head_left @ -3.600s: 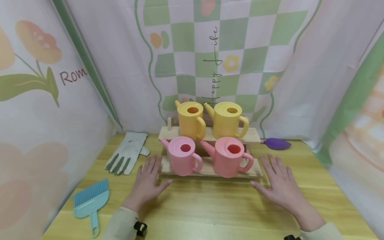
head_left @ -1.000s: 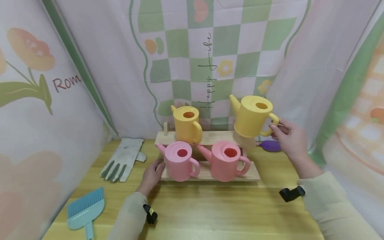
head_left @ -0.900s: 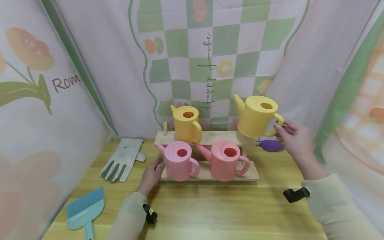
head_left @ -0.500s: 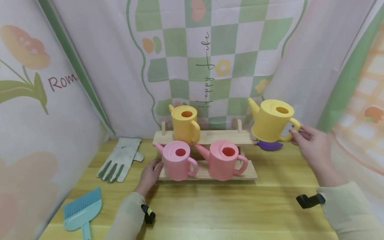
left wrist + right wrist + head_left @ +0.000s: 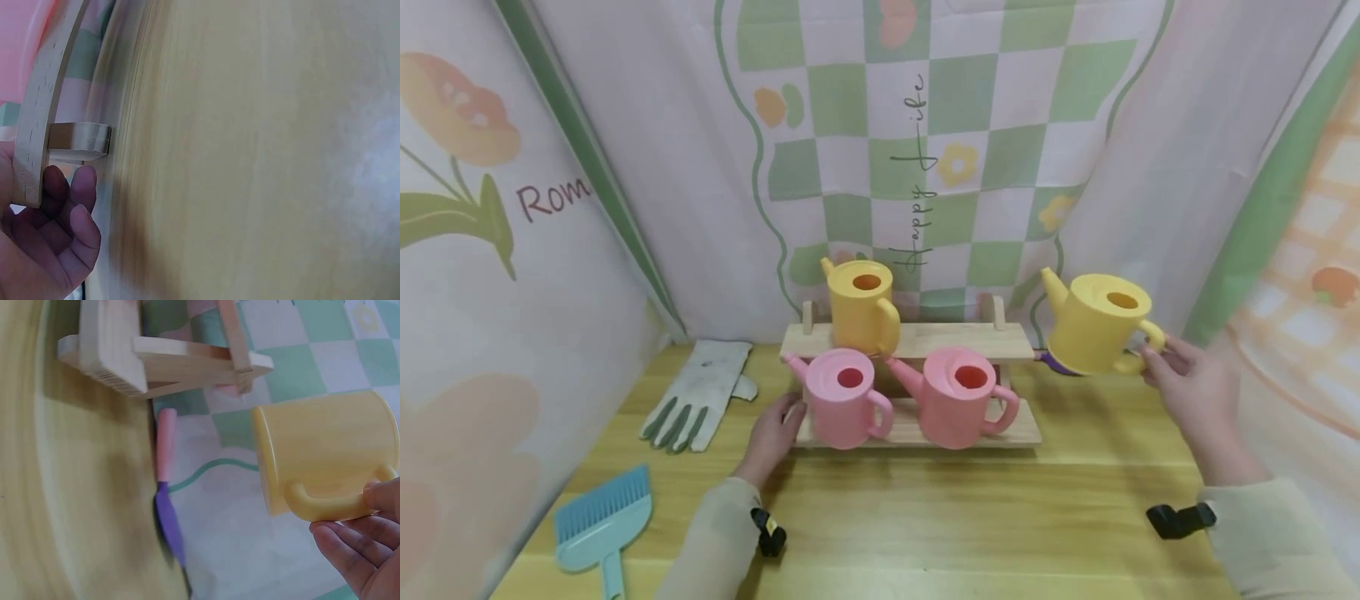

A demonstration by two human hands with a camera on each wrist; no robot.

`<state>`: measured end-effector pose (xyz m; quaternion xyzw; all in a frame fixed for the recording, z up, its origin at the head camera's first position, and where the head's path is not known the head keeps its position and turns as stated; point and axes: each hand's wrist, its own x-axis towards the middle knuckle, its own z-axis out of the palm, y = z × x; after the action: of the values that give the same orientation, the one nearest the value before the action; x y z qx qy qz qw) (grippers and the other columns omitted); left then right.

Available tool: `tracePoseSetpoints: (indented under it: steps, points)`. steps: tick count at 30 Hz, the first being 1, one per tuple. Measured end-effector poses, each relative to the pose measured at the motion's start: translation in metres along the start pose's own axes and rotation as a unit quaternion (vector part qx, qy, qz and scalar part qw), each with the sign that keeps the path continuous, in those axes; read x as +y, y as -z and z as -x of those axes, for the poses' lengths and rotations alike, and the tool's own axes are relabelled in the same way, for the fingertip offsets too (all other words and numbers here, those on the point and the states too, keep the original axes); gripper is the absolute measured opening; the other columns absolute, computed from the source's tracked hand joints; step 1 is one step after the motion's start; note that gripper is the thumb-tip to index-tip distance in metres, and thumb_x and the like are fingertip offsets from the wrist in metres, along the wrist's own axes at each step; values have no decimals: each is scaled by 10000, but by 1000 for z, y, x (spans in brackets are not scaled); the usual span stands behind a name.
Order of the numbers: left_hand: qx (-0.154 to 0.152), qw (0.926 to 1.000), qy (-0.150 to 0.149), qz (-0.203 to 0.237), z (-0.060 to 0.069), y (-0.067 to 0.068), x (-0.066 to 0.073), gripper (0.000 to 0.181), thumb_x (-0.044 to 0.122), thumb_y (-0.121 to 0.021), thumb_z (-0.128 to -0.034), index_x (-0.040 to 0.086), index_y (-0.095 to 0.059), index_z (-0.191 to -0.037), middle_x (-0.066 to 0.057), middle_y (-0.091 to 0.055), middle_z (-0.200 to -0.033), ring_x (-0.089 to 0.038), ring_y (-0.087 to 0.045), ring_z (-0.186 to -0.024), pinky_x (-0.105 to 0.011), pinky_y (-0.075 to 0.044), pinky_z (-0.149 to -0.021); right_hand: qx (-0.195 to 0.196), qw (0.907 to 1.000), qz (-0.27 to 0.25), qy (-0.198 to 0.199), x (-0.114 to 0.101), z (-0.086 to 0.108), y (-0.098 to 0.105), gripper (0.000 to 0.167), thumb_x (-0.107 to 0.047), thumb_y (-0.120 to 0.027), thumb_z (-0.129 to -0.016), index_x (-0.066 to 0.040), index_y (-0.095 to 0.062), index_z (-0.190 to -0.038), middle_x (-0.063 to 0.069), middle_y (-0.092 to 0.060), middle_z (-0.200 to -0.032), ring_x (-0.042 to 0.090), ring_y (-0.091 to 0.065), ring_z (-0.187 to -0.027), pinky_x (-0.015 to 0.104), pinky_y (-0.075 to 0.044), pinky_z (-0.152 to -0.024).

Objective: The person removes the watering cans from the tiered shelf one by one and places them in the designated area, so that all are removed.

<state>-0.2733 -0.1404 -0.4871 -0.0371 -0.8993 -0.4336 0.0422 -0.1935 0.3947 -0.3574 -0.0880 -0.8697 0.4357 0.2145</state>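
Note:
My right hand [image 5: 1201,400] pinches the handle of a yellow watering can [image 5: 1093,325], which hangs upright in the air right of the wooden shelf [image 5: 962,340]. In the right wrist view, thumb and fingers close on the handle of the same yellow watering can [image 5: 331,447]. With my left hand [image 5: 772,437] I grip the left end of the shelf's lower board; in the left wrist view, curled fingers lie beneath that board [image 5: 39,125]. A darker yellow watering can [image 5: 859,312] stands on the upper tier. Two pink ones, a lighter can [image 5: 838,412] and a deeper can [image 5: 953,412], stand below.
A white glove [image 5: 700,392] with green-grey fingers lies left of the shelf, and a light blue brush [image 5: 604,521] in front of it. Behind the held can is a purple trowel [image 5: 167,519] with a pink handle. Printed curtains enclose the table [image 5: 910,525].
My right hand has lifted the yellow watering can off the upper tier, carried it right and then lowered it somewhat. My left hand went from lying flat to holding the shelf's end.

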Motion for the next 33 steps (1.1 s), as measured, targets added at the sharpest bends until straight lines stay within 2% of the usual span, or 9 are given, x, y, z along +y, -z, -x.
tracePoseSetpoints:
  steps: [2, 3, 15, 20, 26, 33]
  points:
    - [8, 10000, -6, 6, -1, 0, 0, 439, 323, -499, -1027, 40, -536, -1361, -201, -542, -1369, -392, -487, -1263, -545, -382, -1042, -15, 9998, 139, -117, 6, 2, -2, 590, -315, -556, -996, 79, -400, -1407, 289, -540, -1206, -119, -599, -667, 104, -512, -616]
    - [16, 10000, -17, 11, -1, 0, 0, 443, 327, -498, -1027, 38, -535, -1362, -202, -542, -1368, -392, -488, -1262, -544, -382, -1042, -4, 9997, 209, -144, 10, 3, -4, 586, -319, -554, -997, 77, -409, -1404, 302, -525, -1217, -122, -595, -659, 93, -505, -609]
    - [64, 10000, -38, 44, 0, -1, -3, 430, 311, -506, -1027, 32, -542, -1352, -206, -548, -1360, -395, -484, -1265, -540, -375, -1049, -26, 9992, 338, -221, 44, 5, -23, 519, -263, -543, -1004, 111, -467, -1356, 314, -630, -1103, -104, -584, -625, 119, -510, -569]
    - [35, 10000, -25, 51, 0, -1, -4, 430, 317, -499, -1029, 40, -541, -1354, -202, -549, -1361, -390, -485, -1266, -538, -377, -1048, -122, 9984, 490, -236, 55, 6, -32, 517, -281, -527, -1012, 98, -472, -1360, 347, -591, -1160, -128, -559, -620, 124, -506, -557]
    - [24, 10000, -3, 74, 0, -1, -4, 451, 340, -496, -1029, 40, -533, -1364, -199, -546, -1366, -382, -484, -1269, -531, -377, -1051, -210, 9990, 269, -301, 69, 8, -45, 492, -251, -532, -1013, 130, -488, -1321, 365, -577, -1171, -119, -562, -636, 126, -518, -584]
    - [36, 10000, -57, 40, -1, -2, -3, 448, 334, -492, -1031, 34, -534, -1360, -204, -551, -1357, -387, -494, -1256, -536, -387, -1040, -232, 9987, 216, -402, 75, 11, -56, 541, -239, -527, -1014, 162, -415, -1360, 379, -554, -1180, -114, -558, -631, 131, -520, -573]
